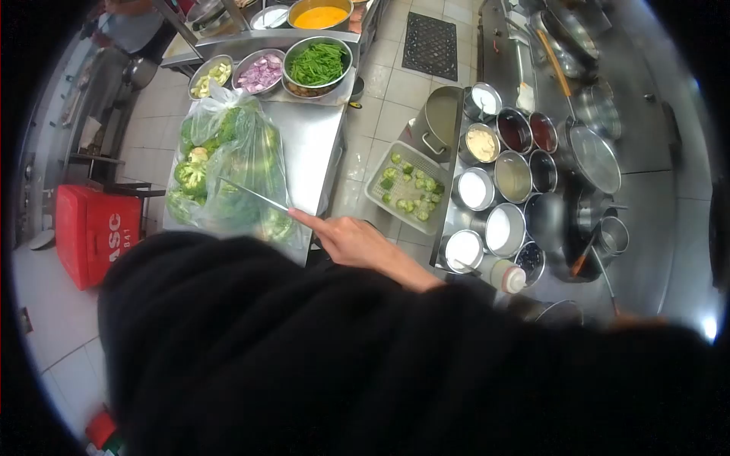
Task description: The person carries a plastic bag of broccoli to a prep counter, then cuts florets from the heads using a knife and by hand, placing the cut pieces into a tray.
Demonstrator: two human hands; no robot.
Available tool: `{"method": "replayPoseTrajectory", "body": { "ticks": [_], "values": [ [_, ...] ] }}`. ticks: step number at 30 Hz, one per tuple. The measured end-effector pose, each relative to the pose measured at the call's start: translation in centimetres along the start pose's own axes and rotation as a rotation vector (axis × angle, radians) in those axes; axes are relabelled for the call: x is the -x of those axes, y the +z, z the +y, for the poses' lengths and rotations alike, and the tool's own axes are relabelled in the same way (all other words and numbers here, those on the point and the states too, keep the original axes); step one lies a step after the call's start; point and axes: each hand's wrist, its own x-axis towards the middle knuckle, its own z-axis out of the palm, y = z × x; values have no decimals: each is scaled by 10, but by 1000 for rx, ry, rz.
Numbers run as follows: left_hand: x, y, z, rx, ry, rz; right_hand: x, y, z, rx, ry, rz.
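My right hand (353, 242) is closed round the handle end of a knife (262, 198), with the index finger stretched along it. The thin blade points left and lies over a clear plastic bag (247, 156) of broccoli. More broccoli heads (192, 176) show at the bag's left side, on the steel table (308, 140). The handle is hidden by my fingers. My left hand does not show; black sleeves cover the lower part of the view.
Bowls of green vegetables (318, 64), chopped onion (260, 72) and pale pieces (213, 76) stand behind the bag. A basket (372, 186) of broccoli florets sits beyond the table's right edge. Several metal pots (504, 228) line the right counter. A red box (95, 235) stands left.
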Motion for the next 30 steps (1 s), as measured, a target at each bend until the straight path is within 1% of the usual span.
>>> {"method": "replayPoseTrajectory", "body": {
  "ticks": [1, 4, 7, 10, 14, 17, 18, 20, 23, 26, 27, 29, 30],
  "values": [
    [4, 0, -2, 15, -1, 9, -5, 3, 3, -15, -8, -20],
    [13, 6, -8, 28, 7, 16, -14, 10, 4, -67, -23, 51],
    [22, 9, -14, 42, 16, 23, -25, 14, 10, -144, -106, 100],
    [32, 11, -19, 58, 22, 45, -33, 11, 5, -104, -10, 47],
    [48, 12, -24, 81, 46, 71, -42, 13, 4, -153, -42, 85],
    [60, 14, -29, 94, 49, 95, -50, 12, 2, -143, 8, 50],
    [65, 15, -30, 106, 52, 108, -52, 13, 4, -118, -36, 66],
    [74, 18, -33, 141, 54, 140, -54, 11, 7, -119, -9, 75],
    [92, 28, -42, 182, 15, 244, -68, 12, -3, -155, 15, 65],
    [118, 39, -60, 300, -96, 444, -79, 14, -4, -136, 11, 76],
    [126, 37, -56, 607, -287, 507, -82, 14, -3, -127, 20, 80],
    [152, 66, -70, 261, -268, 600, -88, 14, -4, -120, 33, 81],
    [168, 71, -70, 362, -303, 636, -90, 16, -5, -153, 64, 122]
  ]
}}
